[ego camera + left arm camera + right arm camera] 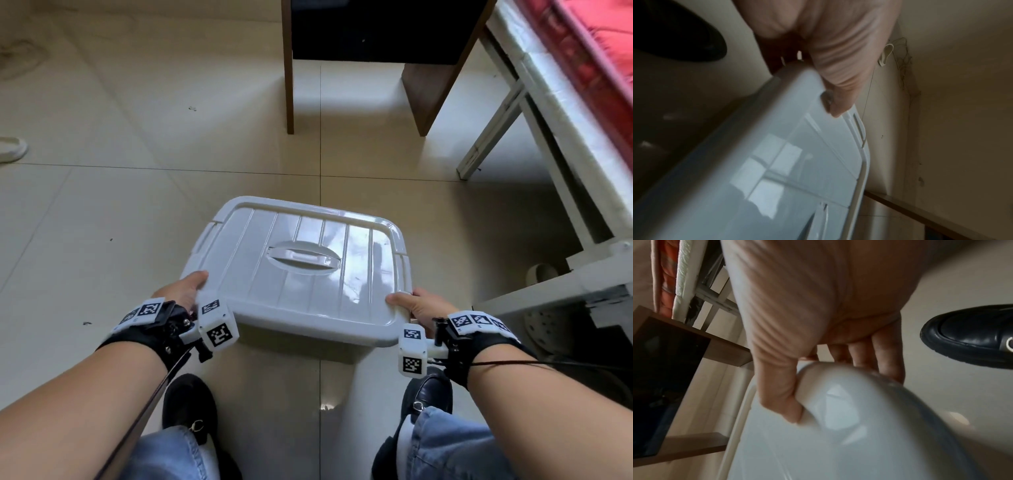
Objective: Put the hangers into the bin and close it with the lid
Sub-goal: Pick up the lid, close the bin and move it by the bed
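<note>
A white ribbed lid (308, 246) with a recessed handle in its middle lies flat, low over the tiled floor in front of me. It hides whatever is beneath it, so neither the bin nor any hangers can be seen. My left hand (186, 286) grips the lid's near left corner, thumb on top. My right hand (416, 303) grips the near right corner the same way. In the left wrist view my left hand (838, 65) lays its thumb along the lid (787, 162) edge. In the right wrist view my right hand (797, 321) pinches the lid (838, 434) rim, fingers under it.
A dark wooden desk (289, 85) stands just beyond the lid. A white bed frame (548, 171) with a red mattress (599, 51) runs along the right, and a perforated slipper (541, 322) lies under it. My black shoes (190, 404) are near me. A white shoe (12, 149) lies far left.
</note>
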`<control>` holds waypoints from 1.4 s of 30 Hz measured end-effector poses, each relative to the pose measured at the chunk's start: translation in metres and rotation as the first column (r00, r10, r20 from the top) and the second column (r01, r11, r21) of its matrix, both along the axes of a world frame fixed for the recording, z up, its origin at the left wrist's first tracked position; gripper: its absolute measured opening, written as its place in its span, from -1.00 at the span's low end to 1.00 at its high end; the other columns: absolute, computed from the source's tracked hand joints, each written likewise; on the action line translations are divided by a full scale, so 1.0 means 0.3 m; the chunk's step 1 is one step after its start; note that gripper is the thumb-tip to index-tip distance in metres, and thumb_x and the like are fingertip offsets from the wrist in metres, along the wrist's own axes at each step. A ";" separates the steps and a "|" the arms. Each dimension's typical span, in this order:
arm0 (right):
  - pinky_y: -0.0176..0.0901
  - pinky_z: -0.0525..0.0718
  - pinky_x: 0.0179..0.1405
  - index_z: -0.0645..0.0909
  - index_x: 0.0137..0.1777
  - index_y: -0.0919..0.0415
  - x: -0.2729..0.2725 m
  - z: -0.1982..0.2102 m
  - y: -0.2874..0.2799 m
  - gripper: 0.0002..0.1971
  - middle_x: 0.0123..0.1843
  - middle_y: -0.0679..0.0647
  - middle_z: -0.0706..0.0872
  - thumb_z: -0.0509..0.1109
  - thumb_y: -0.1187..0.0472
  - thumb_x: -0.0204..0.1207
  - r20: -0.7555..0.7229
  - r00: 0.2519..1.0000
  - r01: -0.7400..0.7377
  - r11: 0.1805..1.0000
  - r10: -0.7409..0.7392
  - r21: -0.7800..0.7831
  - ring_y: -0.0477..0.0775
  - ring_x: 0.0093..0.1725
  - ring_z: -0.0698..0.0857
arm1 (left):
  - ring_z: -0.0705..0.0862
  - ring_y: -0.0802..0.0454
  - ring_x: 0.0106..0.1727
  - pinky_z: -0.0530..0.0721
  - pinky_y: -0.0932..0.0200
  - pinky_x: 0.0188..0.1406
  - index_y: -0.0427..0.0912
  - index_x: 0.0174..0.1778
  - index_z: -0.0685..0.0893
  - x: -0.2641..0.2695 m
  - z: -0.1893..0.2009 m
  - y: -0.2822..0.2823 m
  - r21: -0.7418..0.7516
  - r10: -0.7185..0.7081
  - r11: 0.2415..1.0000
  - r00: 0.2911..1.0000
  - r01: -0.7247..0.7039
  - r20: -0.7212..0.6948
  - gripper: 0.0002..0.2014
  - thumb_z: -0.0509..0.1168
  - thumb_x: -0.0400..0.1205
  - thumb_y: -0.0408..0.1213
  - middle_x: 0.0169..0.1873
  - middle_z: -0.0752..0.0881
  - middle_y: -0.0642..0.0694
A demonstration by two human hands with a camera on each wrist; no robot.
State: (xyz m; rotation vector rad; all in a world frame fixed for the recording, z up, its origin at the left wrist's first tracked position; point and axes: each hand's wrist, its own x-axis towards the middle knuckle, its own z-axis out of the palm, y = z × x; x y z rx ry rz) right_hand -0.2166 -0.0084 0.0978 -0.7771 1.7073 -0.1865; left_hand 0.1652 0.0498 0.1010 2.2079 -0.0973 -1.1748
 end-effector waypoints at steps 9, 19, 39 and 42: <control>0.10 0.78 -0.24 0.54 0.00 0.25 0.050 0.058 0.025 -0.52 -0.07 0.38 0.78 0.56 0.13 0.09 0.134 0.959 0.260 0.964 -0.251 -0.055 0.30 -0.33 0.81 | 0.73 -0.30 0.11 0.78 -0.11 -0.31 -0.23 0.43 0.49 -0.286 0.012 -0.130 -0.311 0.044 0.940 0.956 -0.138 -0.290 -0.12 0.67 0.19 -0.19 0.22 0.70 -0.27; 0.17 0.79 -0.07 0.55 0.10 0.30 0.022 0.052 0.045 -0.46 -0.06 0.27 0.79 0.60 0.21 0.09 0.278 0.764 0.619 0.783 -0.582 -0.061 0.27 -0.14 0.80 | 0.53 -0.06 -0.41 0.56 0.05 -0.42 -0.04 0.36 0.33 -0.619 0.003 -0.239 -0.375 -0.456 0.869 0.815 0.322 -0.357 -0.26 0.56 0.32 -0.13 -0.48 0.75 -0.17; -0.09 0.76 -0.41 0.54 0.26 0.44 -0.048 -0.089 0.062 -0.49 0.14 0.36 0.74 0.57 0.38 0.32 0.331 0.412 0.867 0.477 -0.849 0.144 0.28 -0.01 0.75 | 0.73 -0.20 -0.07 0.81 0.09 -0.45 -0.18 0.55 0.38 -0.837 -0.080 -0.391 -0.418 -0.506 0.849 0.722 0.323 -0.471 -0.50 0.21 0.67 -0.55 0.30 0.64 -0.36; -0.03 0.75 -0.30 0.56 0.23 0.44 -0.062 -0.105 0.070 -0.55 0.13 0.36 0.74 0.56 0.39 0.35 0.344 0.445 0.833 0.523 -0.827 0.179 0.27 0.02 0.75 | 0.68 -0.37 0.19 0.74 -0.18 0.06 -0.23 0.58 0.35 -0.837 -0.096 -0.380 -0.398 -0.505 0.853 0.731 0.339 -0.459 -0.48 0.19 0.68 -0.56 0.36 0.61 -0.41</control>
